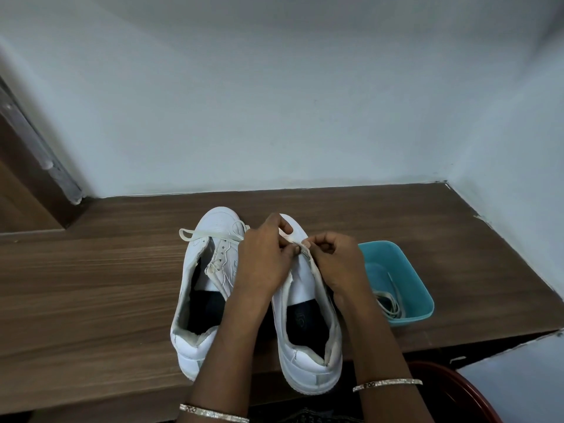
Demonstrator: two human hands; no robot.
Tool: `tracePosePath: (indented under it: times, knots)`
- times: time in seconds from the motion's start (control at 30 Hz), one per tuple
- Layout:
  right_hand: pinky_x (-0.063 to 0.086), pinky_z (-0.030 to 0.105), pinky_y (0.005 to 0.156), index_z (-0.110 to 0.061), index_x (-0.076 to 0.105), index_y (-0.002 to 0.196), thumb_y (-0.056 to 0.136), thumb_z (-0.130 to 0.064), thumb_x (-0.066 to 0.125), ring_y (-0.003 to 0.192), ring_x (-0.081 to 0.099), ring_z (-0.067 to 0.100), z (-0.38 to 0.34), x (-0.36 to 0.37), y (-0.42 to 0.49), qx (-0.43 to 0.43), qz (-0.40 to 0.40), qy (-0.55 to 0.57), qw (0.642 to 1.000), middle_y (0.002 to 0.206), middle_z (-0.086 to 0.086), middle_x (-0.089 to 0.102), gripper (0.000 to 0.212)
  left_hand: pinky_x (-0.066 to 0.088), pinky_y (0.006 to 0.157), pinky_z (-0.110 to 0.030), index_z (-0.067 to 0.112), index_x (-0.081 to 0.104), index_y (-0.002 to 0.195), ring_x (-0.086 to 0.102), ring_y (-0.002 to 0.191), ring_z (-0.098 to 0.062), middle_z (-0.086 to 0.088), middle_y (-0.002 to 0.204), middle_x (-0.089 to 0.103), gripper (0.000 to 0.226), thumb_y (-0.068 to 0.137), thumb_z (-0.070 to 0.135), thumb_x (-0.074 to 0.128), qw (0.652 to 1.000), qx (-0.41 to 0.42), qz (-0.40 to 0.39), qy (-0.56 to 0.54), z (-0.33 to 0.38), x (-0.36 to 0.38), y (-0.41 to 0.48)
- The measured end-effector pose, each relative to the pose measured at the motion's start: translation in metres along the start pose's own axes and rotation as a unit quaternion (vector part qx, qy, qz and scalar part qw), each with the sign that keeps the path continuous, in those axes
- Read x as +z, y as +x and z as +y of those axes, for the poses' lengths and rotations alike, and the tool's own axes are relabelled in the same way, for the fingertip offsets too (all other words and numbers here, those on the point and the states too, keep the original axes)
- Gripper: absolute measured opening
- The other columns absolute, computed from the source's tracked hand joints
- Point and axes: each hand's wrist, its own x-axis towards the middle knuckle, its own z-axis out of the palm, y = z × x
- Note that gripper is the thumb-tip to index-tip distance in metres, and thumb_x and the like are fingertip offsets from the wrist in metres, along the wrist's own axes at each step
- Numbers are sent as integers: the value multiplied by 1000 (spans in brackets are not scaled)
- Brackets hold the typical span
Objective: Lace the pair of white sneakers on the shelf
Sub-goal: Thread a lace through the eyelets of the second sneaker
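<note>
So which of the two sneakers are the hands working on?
The sneaker nearer the teal tub: left hand and right hand pinch at its front eyelets. The other sneaker carries a lace.

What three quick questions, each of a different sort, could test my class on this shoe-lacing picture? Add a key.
1. True or false: the left shoe already has a lace through some holes.
2. Where does the loose lace lie? A in the blue tub; B on the floor; C inside a shoe.
3. Which shoe do the left hand and right hand pinch?
Key: 1 true; 2 A; 3 the right shoe.
</note>
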Motion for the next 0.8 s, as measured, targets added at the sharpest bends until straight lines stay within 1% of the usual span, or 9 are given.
tracePosePath:
  times: [0.1,0.2,0.3,0.37,0.47,0.57,0.63,0.73,0.8]
  knots:
    - [57,43,81,-19,70,80,90,-14,68,78,69,14,-4,1,0,-27,25,-51,998,77,-4,73,10,42,69,-26,21,63,97,62,74,-8,7,79,73,22,82,21,79,999,-5,17,-30,1,-7,1]
    - [59,44,80,-18,62,86,95,-12,58,74,72,14,-7,-2,1,-25,46,-11,999,76,-2,75,12,45,68,-13,18,69,96,62,73,1,9,86,72,10,88,19,73,993,8,88,-78,-2,-17,4]
    - [61,39,70,-13,57,94,101,-10,51,70,75,19,-13,-15,5,-1,69,82,994,78,6,75,10,53,75,-31,18,68,94,67,81,-13,6,95,71,7,89,16,64,986,28,157,-55,-12,-27,7]
    - [60,34,66,-11,54,98,103,-9,47,72,75,23,-17,-30,8,10,95,145,985,84,15,74,10,49,75,-34,18,68,94,64,88,-18,2,99,68,12,88,9,62,984,21,177,1,-21,-33,9]
    - [62,32,66,-3,52,111,106,-6,43,78,76,29,-23,-58,8,42,127,259,957,87,20,72,12,40,73,-31,17,69,93,61,91,-23,-2,100,68,21,88,1,58,984,3,171,57,-31,-39,10]
    - [64,36,75,1,50,118,107,-6,41,84,76,32,-24,-84,3,56,167,366,914,91,25,69,16,42,72,-33,14,70,95,61,89,-26,-3,97,70,31,84,-6,49,985,2,158,63,-30,-42,8]
    - [63,40,80,0,51,110,106,-4,42,85,76,34,-21,-97,1,43,196,409,890,93,28,67,10,46,73,-34,12,69,97,61,85,-23,3,92,68,36,80,-10,47,988,-4,140,63,-28,-43,6]
    - [61,44,85,-3,51,94,105,-3,45,92,74,39,-15,-111,2,15,232,464,854,83,20,68,12,52,78,-45,14,66,95,64,88,-27,3,90,67,31,79,-9,52,991,13,107,85,-28,-40,4]
    - [61,44,85,-3,51,99,105,-3,45,93,74,38,-11,-117,4,-17,261,481,837,77,14,69,8,49,84,-47,18,65,104,63,98,-30,0,100,67,33,82,-2,53,988,16,60,145,-26,-37,3]
